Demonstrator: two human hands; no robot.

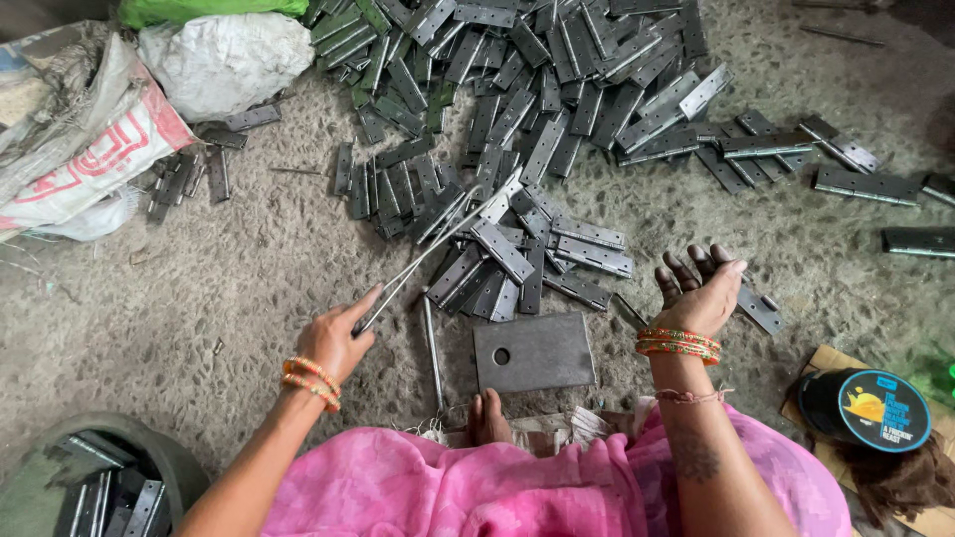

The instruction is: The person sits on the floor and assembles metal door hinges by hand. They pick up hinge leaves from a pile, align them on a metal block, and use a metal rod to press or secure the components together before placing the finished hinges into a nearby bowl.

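While the person sits on the floor, the left hand point(333, 338) closes around thin metal rods point(428, 254) slanting up into the hinge pile point(517, 129) | right hand point(701, 293) open, palm up, empty, right of the pile | flat steel plate point(534, 352) near, between both hands, foot point(487, 418) touching its near edge.

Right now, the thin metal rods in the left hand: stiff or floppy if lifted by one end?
Probably stiff with some spring: the rods run nearly straight from the left hand onto the hinge pile. Being round and thin, they would likely roll on the rough floor. Bare metal may slip in a loose grip.
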